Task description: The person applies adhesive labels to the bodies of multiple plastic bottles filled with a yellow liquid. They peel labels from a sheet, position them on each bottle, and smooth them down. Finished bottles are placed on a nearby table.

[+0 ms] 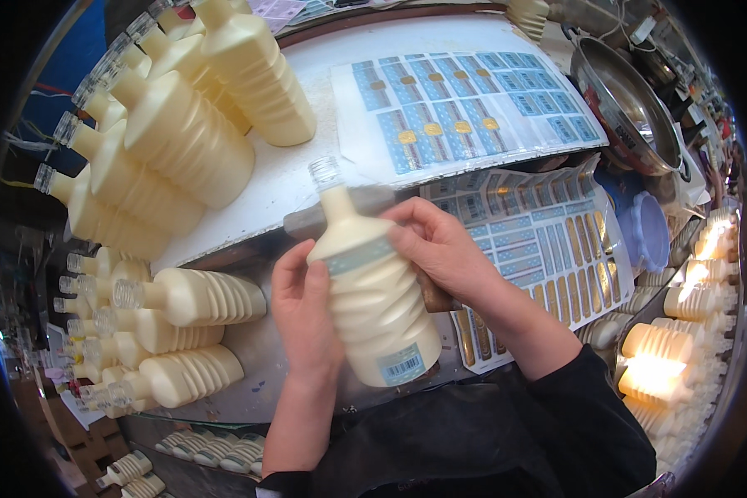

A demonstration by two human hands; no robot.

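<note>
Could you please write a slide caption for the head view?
Left hand and right hand hold a cream bottle bearing a blue strip, near sticker sheets and more cream bottles.

- The view comes from the left fisheye camera of a head-worn pair, looking down from above a black-clothed torso (490, 440) at the lower edge of the frame.
- It faces forward across a flat white worktop (319, 87) in the upper middle of the frame.
- It is near: a cream ribbed plastic bottle (378, 311), the bare left hand (301, 299) and the bare right hand (434, 245) loom large around the centre.
- Long edges bow toward the dark round border.
</note>
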